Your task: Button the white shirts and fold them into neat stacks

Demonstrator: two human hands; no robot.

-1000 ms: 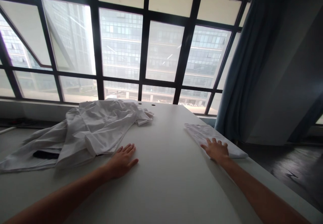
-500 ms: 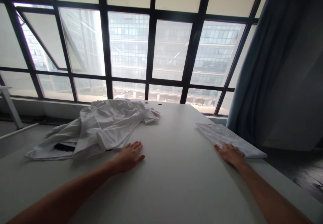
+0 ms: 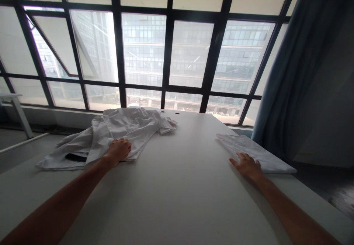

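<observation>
A rumpled heap of white clothing point(image 3: 143, 123), apparently shirts, lies at the left of the table, with a dark strip point(image 3: 75, 157) showing near its left end. My left hand point(image 3: 119, 150) is on the near side of this heap, fingers curled closed on the white shirt fabric. At the table's right edge is a flat, neatly folded white garment point(image 3: 265, 154). My right hand point(image 3: 247, 165) rests at the near left side of that folded garment, fingers spread and holding nothing.
Both lots of clothing lie on a white table point(image 3: 177, 200), which has two dark round holes near its far end. Beyond it stands a black-framed window wall point(image 3: 167, 49). A blue-grey curtain point(image 3: 287, 79) hangs at the right. Another white table point(image 3: 19, 114) shows at far left.
My left hand has moved left from the bare tabletop onto the heap, and its fingers have closed on the fabric. My right hand has shifted slightly left and stays open.
</observation>
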